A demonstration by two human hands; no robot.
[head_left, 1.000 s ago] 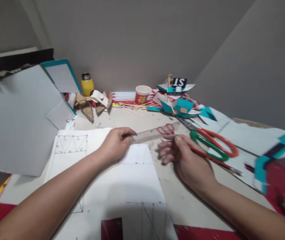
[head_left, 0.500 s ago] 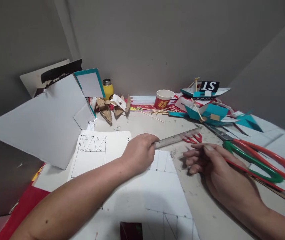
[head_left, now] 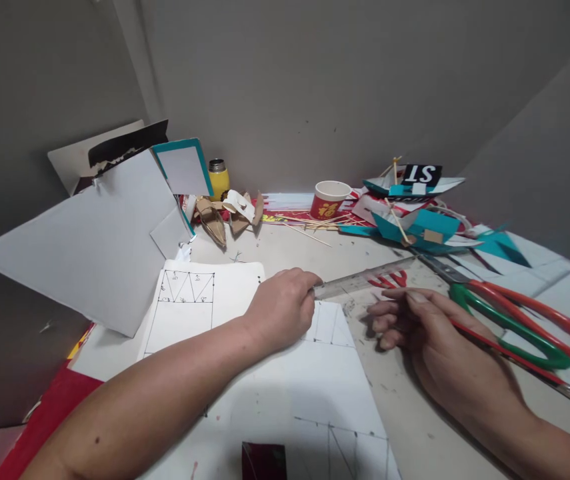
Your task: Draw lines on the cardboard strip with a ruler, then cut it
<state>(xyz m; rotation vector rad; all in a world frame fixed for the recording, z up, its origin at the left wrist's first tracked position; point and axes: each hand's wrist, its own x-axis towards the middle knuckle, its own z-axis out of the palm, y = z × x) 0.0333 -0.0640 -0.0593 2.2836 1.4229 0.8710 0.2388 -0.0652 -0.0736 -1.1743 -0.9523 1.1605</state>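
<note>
My left hand [head_left: 285, 307] is closed around the near end of a clear ruler [head_left: 349, 281], which slants up to the right with red marks on it. Beneath that wrist lies white paper [head_left: 329, 373] with pencil lines, and a booklet page [head_left: 237, 283] bearing a drawn row of triangles. In my right hand [head_left: 445, 340] is a red and black pencil [head_left: 529, 363], its metal-banded end pointing right. That hand rests palm-inward beside the paper's right edge, thumb and fingers pinched. Large scissors [head_left: 529, 320] with orange and green handles lie just behind it.
White card sheets [head_left: 79, 247] lean at the left. Behind are a yellow bottle [head_left: 219, 179], brown cardboard boats [head_left: 211, 223], a red paper cup [head_left: 331, 199], thin wooden sticks [head_left: 309, 233] and teal paper boats [head_left: 425, 227]. A dark red square [head_left: 263, 461] lies at the front.
The whole view has shifted slightly to the right. Both hands keep their grips, with the ruler and pencil in nearly the same place.
</note>
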